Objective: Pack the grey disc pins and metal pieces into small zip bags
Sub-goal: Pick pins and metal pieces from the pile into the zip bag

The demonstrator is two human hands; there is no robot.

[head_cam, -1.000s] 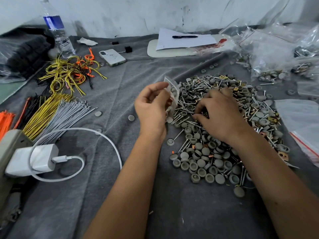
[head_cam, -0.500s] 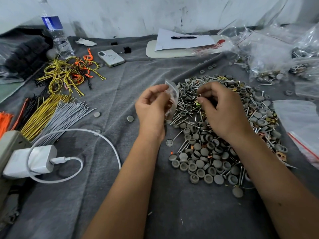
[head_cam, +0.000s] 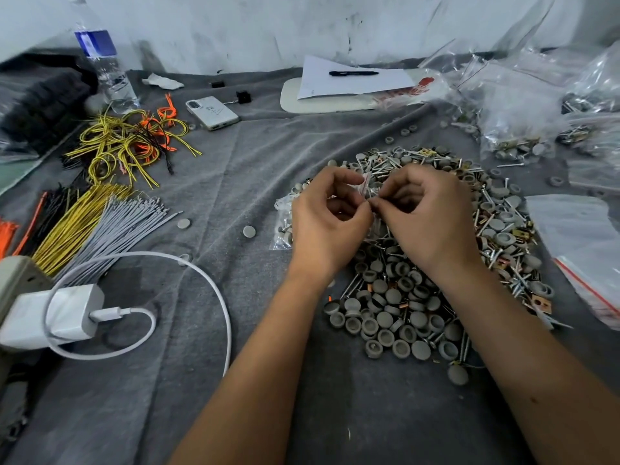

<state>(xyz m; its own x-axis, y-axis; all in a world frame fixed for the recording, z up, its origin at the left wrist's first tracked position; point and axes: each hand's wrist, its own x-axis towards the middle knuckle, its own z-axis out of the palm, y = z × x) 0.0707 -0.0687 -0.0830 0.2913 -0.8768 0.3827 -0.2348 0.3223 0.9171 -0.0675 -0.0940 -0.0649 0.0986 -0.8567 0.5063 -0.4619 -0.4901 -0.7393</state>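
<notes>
Zip bag (head_cam: 283, 226), partly filled with grey pins, hangs at frame centre, its top pinched by left hand (head_cam: 330, 219) and right hand (head_cam: 427, 216) above the pin pile (head_cam: 402, 307).

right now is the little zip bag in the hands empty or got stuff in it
Not empty: grey discs and pins show through the small zip bag hanging below the left hand.

We can read no text anywhere. The blue label on the water bottle (head_cam: 100, 67) at the upper left of the frame is too blurred to make out. The white phone (head_cam: 212, 112) bears a faint scribble, not legible. The red print on the plastic beside the paper sheet (head_cam: 352, 80) at upper centre is too small to tell.
</notes>
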